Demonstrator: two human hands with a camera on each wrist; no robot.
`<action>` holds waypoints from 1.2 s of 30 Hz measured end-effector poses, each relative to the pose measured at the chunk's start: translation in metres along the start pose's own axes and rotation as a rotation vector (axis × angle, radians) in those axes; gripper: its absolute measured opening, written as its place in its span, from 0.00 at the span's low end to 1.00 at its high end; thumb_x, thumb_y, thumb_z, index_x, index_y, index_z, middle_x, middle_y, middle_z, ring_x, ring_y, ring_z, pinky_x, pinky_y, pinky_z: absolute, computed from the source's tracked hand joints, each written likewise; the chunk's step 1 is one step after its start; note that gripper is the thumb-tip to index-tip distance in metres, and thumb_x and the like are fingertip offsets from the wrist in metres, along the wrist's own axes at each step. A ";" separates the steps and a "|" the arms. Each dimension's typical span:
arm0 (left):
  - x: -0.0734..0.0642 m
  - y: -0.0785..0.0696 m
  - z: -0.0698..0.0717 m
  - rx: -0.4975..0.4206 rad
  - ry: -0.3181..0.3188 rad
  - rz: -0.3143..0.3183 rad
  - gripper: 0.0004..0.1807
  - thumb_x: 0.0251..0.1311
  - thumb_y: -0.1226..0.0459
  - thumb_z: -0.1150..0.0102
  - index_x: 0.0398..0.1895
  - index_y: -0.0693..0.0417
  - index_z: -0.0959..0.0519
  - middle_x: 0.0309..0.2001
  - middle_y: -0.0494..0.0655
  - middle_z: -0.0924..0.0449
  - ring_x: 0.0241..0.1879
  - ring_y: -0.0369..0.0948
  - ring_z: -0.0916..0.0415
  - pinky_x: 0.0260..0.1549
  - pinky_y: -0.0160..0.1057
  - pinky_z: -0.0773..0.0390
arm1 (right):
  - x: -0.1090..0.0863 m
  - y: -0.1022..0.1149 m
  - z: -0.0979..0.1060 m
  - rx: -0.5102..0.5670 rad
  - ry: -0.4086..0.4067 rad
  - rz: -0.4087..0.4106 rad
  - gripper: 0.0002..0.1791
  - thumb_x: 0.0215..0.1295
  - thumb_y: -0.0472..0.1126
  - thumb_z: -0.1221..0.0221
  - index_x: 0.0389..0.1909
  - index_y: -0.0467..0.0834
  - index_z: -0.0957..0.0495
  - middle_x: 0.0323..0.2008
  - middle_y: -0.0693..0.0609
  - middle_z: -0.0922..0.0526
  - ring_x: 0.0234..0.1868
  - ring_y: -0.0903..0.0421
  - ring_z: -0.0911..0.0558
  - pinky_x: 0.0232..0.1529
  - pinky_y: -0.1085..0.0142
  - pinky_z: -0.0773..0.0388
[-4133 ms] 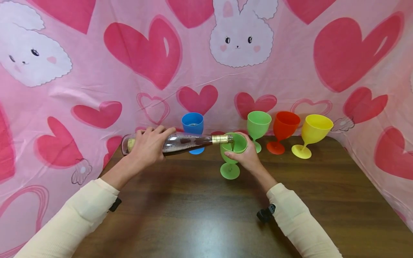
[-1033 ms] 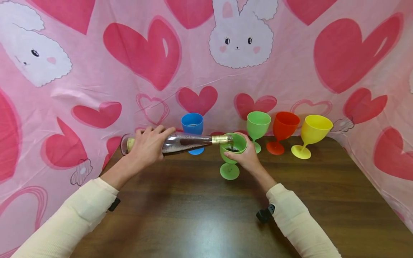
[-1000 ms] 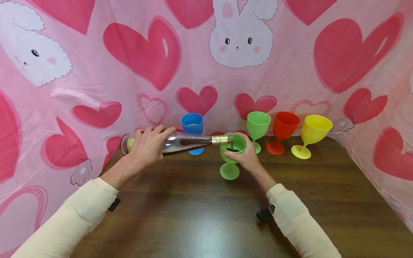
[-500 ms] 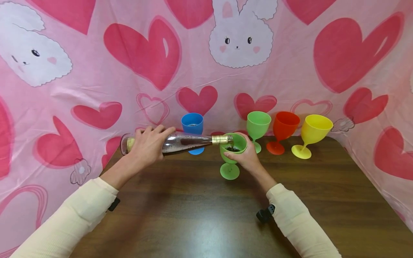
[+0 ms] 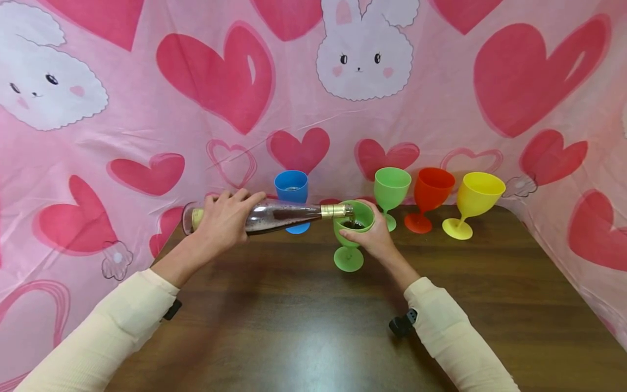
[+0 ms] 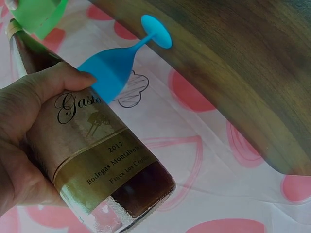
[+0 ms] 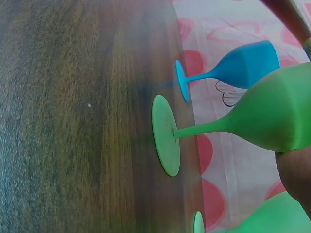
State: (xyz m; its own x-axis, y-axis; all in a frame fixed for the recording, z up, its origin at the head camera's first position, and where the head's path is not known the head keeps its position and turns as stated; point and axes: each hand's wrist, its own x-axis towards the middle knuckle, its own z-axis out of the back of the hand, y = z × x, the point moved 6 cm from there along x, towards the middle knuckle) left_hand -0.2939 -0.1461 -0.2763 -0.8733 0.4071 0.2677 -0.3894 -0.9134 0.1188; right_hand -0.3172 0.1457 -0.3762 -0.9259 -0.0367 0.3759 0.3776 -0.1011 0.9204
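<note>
My left hand (image 5: 227, 220) grips a wine bottle (image 6: 109, 160) around its body and holds it nearly level, its gold-wrapped neck pointing right. The bottle mouth lies over the rim of a green goblet (image 5: 349, 239), and a thin stream runs from it. Dark liquid (image 5: 352, 224) lies inside that goblet. My right hand (image 5: 374, 234) holds the goblet's bowl from the right side, thumb across the front. The goblet stands upright; whether its foot touches the table I cannot tell. Behind the bottle is a blue goblet (image 5: 292, 185) with some liquid in it.
A second green goblet (image 5: 393, 188), a red goblet (image 5: 433, 188) and a yellow goblet (image 5: 480, 196) stand in a row at the back right of the brown wooden table (image 5: 303, 326). A pink cloth (image 5: 416, 120) with hearts and rabbits hangs behind and along the sides.
Around four seconds ago no dark pool showed in the held green goblet; now one covers its inside bottom. Both hands and the bottle have stayed nearly still.
</note>
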 end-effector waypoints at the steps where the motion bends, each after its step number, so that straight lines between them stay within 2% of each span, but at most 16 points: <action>1: 0.000 0.000 0.000 -0.002 0.000 0.000 0.50 0.31 0.61 0.21 0.66 0.40 0.32 0.53 0.53 0.22 0.49 0.59 0.24 0.47 0.64 0.28 | 0.000 0.000 0.000 -0.002 0.000 0.000 0.43 0.40 0.24 0.29 0.63 0.33 0.34 0.56 0.37 0.24 0.49 0.68 0.25 0.53 0.77 0.28; 7: -0.002 -0.001 -0.004 -0.018 0.011 0.010 0.51 0.31 0.61 0.21 0.67 0.39 0.33 0.57 0.53 0.23 0.52 0.60 0.25 0.47 0.65 0.28 | -0.001 -0.001 0.001 -0.002 0.003 0.003 0.43 0.40 0.24 0.29 0.63 0.33 0.33 0.56 0.37 0.24 0.49 0.67 0.25 0.53 0.77 0.28; 16: -0.007 -0.005 -0.016 -0.076 0.037 0.027 0.55 0.25 0.57 0.18 0.66 0.40 0.33 0.55 0.53 0.23 0.50 0.59 0.24 0.44 0.63 0.26 | -0.003 -0.002 0.001 -0.011 0.010 0.005 0.43 0.40 0.24 0.29 0.63 0.34 0.34 0.56 0.37 0.24 0.49 0.67 0.25 0.56 0.69 0.26; 20: -0.011 -0.006 -0.023 -0.123 0.033 0.035 0.56 0.23 0.56 0.18 0.66 0.41 0.33 0.55 0.53 0.23 0.49 0.58 0.23 0.42 0.63 0.24 | -0.005 -0.002 0.001 -0.011 0.006 0.004 0.43 0.40 0.24 0.29 0.63 0.34 0.34 0.55 0.37 0.24 0.49 0.65 0.25 0.55 0.72 0.27; 24: -0.015 -0.007 -0.032 -0.181 0.025 0.050 0.55 0.22 0.56 0.19 0.66 0.42 0.32 0.54 0.52 0.21 0.47 0.56 0.22 0.39 0.61 0.23 | -0.006 -0.001 0.001 -0.019 0.004 -0.001 0.43 0.40 0.25 0.29 0.63 0.34 0.34 0.55 0.37 0.24 0.51 0.60 0.25 0.55 0.71 0.26; 27: -0.017 -0.007 -0.038 -0.255 0.028 0.079 0.54 0.23 0.56 0.20 0.66 0.41 0.32 0.54 0.51 0.21 0.47 0.54 0.22 0.40 0.59 0.21 | -0.006 -0.001 0.000 -0.021 0.004 -0.003 0.43 0.40 0.25 0.29 0.63 0.34 0.34 0.55 0.35 0.24 0.52 0.54 0.25 0.55 0.68 0.26; 30: -0.019 -0.007 -0.043 -0.374 0.034 0.112 0.53 0.25 0.57 0.19 0.65 0.41 0.32 0.54 0.51 0.22 0.49 0.52 0.23 0.45 0.59 0.21 | -0.006 -0.002 -0.001 -0.014 0.002 0.001 0.44 0.40 0.26 0.29 0.63 0.34 0.34 0.56 0.34 0.25 0.53 0.50 0.25 0.56 0.68 0.27; 36: -0.021 -0.004 -0.048 -0.591 0.033 0.168 0.54 0.27 0.58 0.19 0.67 0.44 0.35 0.57 0.52 0.22 0.51 0.52 0.24 0.49 0.58 0.21 | -0.003 -0.005 0.000 -0.004 -0.016 0.002 0.44 0.41 0.26 0.29 0.64 0.35 0.35 0.56 0.35 0.25 0.53 0.51 0.26 0.57 0.63 0.27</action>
State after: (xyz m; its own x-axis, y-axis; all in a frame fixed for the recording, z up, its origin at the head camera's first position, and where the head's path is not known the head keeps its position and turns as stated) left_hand -0.2878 -0.1506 -0.3281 -0.9417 0.2660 0.2058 -0.3338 -0.8139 -0.4755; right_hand -0.3158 0.1461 -0.3819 -0.9248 -0.0215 0.3797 0.3798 -0.1054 0.9190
